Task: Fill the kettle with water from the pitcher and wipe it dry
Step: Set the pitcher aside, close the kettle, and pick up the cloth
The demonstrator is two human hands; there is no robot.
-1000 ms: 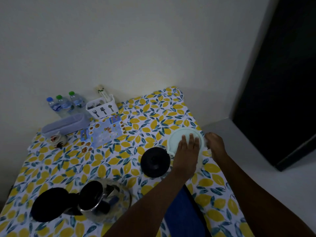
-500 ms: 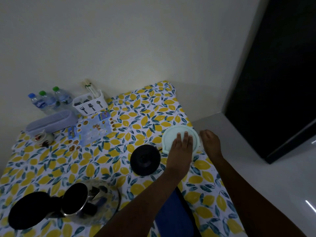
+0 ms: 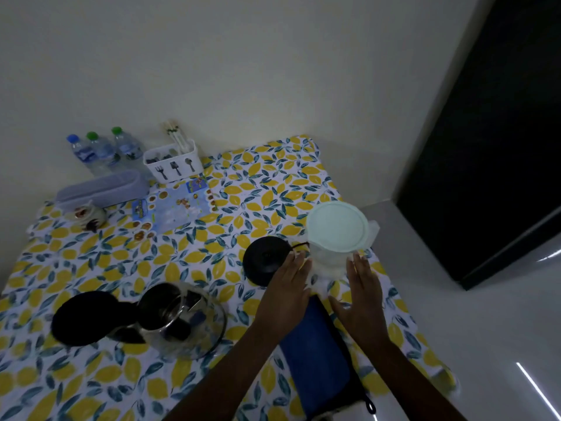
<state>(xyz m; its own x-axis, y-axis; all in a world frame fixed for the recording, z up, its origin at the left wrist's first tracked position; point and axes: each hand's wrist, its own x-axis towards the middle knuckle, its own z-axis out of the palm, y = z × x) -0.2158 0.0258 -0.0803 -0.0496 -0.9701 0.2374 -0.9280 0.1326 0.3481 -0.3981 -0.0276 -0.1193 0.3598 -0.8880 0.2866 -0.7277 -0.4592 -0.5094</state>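
A translucent pitcher [image 3: 335, 238] with a pale green lid is seen from the head camera near the right edge of a table [image 3: 258, 183] covered in a lemon-print cloth, flanked by two bare hands. The left hand [image 3: 288, 287] is placed against the pitcher's left side and the right hand [image 3: 362, 291] against its right side; the fingers of both are held straight and spread, not curled around the vessel, and whether the palms press on it cannot be told. A round black kettle base [image 3: 267, 259] is set just left of the pitcher, touching the left hand's fingertips in view. The kettle [image 3: 170, 317], of steel and glass, is seen well to the left of the pitcher and nearer the camera, its black lid [image 3: 85, 317] swung open to its left. A folded blue cloth [image 3: 315, 354] is laid just below the pitcher, between the forearms. Far left of the pitcher, against the wall, three water bottles [image 3: 103, 150] and a white cutlery caddy [image 3: 173, 162] are lined up.
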